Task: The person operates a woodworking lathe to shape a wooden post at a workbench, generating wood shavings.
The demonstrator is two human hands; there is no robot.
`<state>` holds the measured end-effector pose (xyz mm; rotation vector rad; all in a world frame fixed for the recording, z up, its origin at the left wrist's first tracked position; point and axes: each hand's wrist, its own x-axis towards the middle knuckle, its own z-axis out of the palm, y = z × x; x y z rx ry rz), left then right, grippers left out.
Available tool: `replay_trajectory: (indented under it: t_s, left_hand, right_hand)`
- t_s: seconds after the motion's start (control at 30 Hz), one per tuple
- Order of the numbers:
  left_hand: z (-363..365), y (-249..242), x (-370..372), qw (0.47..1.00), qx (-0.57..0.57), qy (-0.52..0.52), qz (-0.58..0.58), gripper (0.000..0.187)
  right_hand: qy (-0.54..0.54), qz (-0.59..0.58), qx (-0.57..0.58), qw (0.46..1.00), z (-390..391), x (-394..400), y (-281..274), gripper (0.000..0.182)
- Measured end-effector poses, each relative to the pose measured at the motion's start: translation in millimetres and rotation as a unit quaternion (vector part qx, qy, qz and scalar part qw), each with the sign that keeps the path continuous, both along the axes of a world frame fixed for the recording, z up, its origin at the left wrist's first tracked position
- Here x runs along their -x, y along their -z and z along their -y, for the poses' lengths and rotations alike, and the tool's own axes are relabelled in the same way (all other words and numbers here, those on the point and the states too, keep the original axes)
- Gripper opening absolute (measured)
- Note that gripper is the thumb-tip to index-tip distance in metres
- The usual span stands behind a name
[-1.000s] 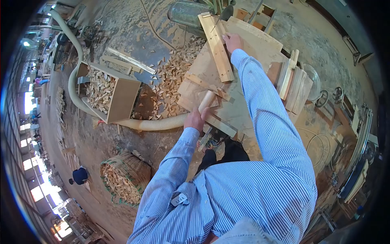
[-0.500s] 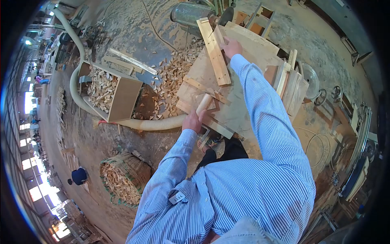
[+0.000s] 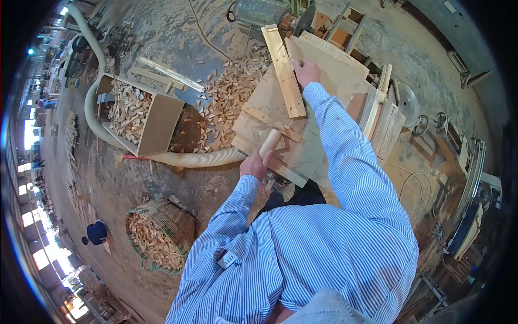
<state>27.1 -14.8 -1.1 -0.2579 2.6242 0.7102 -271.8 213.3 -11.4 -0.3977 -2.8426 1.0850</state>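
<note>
Underfoot is a dusty concrete floor (image 3: 213,186), strewn with triangular wood offcuts (image 3: 229,102). The bench (image 3: 318,140) is a broad wooden top, with boards (image 3: 377,121) stacked at its right side. A round blade (image 3: 306,19) stands beyond its far edge. Left of it are an open box (image 3: 159,124) of scraps, a pale ribbed hose (image 3: 202,160) and a woven basket (image 3: 181,221) of offcuts; a person (image 3: 97,233) in dark clothing is well apart.

Compared with the previous frame, the bench and the plank sit farther from the blade, and both hands have moved with them.

The plank (image 3: 287,81) is long, pale and narrow, with small dark holes, lying flat on the bench. The right hand (image 3: 307,73) is beside it, its grip partly curled near the edge; whether it pinches anything, I cannot tell. The left hand (image 3: 254,164) has its grip closed around a smooth wooden cylinder (image 3: 270,142), tilted over the bench's near left part.
</note>
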Motion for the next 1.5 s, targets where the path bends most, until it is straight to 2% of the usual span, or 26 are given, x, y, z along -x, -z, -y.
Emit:
replay_trajectory:
  t_s: [0.07,0.17,0.23,0.27,0.33,0.53,1.03,1.5]
  left_hand:
    - [2,-1,-1,1.000,0.008,0.003,0.019,0.067]
    - [5,-6,-3,1.000,0.004,0.005,0.025,0.067]
    - [6,-8,-5,1.000,0.006,0.003,0.025,0.066]
    - [6,-8,-5,1.000,0.007,0.002,0.024,0.066]
    - [7,-6,-6,1.000,0.000,0.003,0.014,0.066]
    - [6,-6,-6,1.000,-0.006,0.002,0.015,0.064]
    - [-6,-1,12,1.000,0.014,0.021,0.018,0.061]
    - [-56,2,79,1.000,0.004,0.000,0.028,0.065]
  right_hand:
    - [0.004,0.031,0.006,0.999,5,-2,-11,0.043]
    - [0.008,-0.015,-0.021,1.000,2,1,1,0.041]
    - [0.021,-0.086,-0.060,0.994,-5,1,12,0.037]
    - [0.022,-0.085,-0.060,0.994,-8,0,17,0.037]
    - [0.003,-0.040,0.036,0.999,-13,2,24,0.034]
    - [0.024,-0.055,0.059,0.996,-1,17,38,0.029]
    - [0.009,-0.062,0.045,0.997,-9,73,38,0.030]
    - [0.012,-0.081,0.028,0.996,-53,139,39,0.030]
